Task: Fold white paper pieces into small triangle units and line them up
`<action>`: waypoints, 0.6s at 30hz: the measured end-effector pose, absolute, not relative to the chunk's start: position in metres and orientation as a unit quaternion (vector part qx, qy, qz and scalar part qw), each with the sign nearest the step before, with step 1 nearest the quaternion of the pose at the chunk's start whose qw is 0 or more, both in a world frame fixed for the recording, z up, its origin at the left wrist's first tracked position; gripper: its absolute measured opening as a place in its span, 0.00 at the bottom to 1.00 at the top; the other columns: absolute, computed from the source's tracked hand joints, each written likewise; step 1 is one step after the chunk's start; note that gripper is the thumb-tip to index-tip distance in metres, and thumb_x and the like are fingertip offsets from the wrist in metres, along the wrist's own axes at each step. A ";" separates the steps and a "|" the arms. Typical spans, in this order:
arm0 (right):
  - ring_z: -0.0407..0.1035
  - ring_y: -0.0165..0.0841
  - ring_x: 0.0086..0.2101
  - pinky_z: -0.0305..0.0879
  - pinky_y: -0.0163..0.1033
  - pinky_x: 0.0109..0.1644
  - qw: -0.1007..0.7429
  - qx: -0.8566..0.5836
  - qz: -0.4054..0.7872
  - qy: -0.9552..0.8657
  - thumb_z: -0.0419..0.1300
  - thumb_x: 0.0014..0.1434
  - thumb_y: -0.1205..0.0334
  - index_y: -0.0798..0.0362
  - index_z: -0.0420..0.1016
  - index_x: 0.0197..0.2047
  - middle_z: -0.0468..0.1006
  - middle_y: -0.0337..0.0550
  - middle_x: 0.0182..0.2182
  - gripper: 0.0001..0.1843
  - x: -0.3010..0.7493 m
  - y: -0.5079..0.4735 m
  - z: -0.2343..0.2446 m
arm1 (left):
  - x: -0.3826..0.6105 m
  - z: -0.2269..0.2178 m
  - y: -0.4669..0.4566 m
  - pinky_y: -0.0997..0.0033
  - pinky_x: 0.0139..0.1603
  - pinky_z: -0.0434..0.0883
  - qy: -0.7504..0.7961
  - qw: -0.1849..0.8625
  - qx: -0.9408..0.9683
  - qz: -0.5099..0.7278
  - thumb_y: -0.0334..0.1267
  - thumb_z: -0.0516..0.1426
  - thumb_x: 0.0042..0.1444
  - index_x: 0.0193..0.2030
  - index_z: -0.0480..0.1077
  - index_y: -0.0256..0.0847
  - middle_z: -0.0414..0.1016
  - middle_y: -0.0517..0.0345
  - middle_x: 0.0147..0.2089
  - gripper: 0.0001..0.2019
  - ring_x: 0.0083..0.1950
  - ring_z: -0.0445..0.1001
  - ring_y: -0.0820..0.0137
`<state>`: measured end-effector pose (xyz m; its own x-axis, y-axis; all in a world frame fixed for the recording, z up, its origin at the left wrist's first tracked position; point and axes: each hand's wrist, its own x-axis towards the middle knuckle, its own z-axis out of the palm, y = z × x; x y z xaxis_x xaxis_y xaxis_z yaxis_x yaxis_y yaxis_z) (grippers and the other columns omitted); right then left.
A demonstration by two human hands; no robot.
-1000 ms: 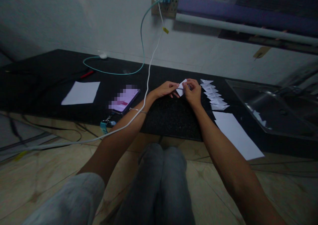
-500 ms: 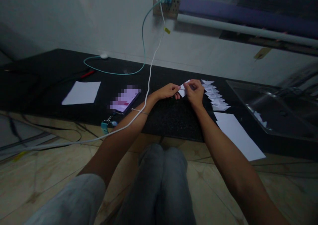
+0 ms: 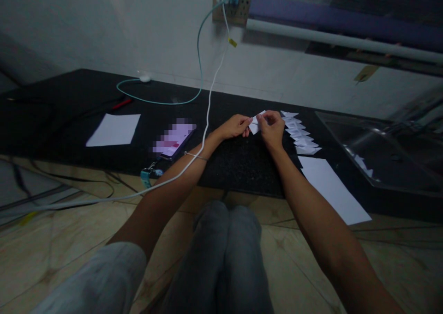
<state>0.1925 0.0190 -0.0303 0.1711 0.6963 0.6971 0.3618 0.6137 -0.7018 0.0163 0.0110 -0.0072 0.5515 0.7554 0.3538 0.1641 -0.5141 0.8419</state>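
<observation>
- Head view, nearest first: two knees in grey trousers fill the bottom of the frame, over a tiled floor.
- Both bare forearms reach away from the knees to a black counter.
- A thin bangle sits on the left wrist, and a white cable drapes across that forearm.
- On the near right of the counter lies a large white sheet, its near corner hanging past the edge.
- At the near edge, left of the arms, a small teal tag dangles below a phone with a lit screen.
- Now the middle of the counter: the left hand and the right hand meet, fingertips pinched from both sides on a small folded paper piece.
- That piece is held just above the counter, between the two hands.
- Just right of the right hand runs a row of folded paper pieces, overlapping one another, near to far.
- Well to the left lies a square white sheet, flat on the counter.
- Far right, a steel sink is set into the counter.
- Farther back on the left are a red pen and a looping teal cable.
- Both cables climb the white wall to a socket, with a pale pipe running right of it.
</observation>
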 end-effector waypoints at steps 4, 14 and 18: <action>0.73 0.36 0.39 0.73 0.45 0.44 0.653 -0.423 0.271 -0.567 0.69 0.47 0.37 0.46 0.64 0.44 0.73 0.40 0.37 0.31 0.189 0.022 -0.034 | 0.015 -0.007 0.013 0.79 0.28 0.66 0.308 0.356 0.781 0.411 0.47 0.49 0.71 0.26 0.70 0.35 0.73 0.57 0.22 0.24 0.23 0.70 0.79; 0.77 0.41 0.38 0.77 0.50 0.44 0.649 -0.400 0.377 -0.526 0.78 0.31 0.41 0.46 0.61 0.48 0.78 0.41 0.37 0.46 0.186 0.023 -0.035 | 0.013 -0.008 0.012 0.76 0.28 0.61 0.325 0.259 0.809 0.415 0.42 0.49 0.69 0.26 0.72 0.36 0.71 0.60 0.22 0.21 0.23 0.66 0.77; 0.77 0.40 0.34 0.77 0.49 0.39 0.647 -0.391 0.379 -0.533 0.76 0.33 0.37 0.46 0.63 0.46 0.79 0.39 0.33 0.43 0.189 0.023 -0.035 | 0.011 -0.006 0.012 0.76 0.28 0.62 0.328 0.265 0.801 0.425 0.43 0.49 0.70 0.26 0.71 0.37 0.70 0.60 0.22 0.22 0.23 0.66 0.77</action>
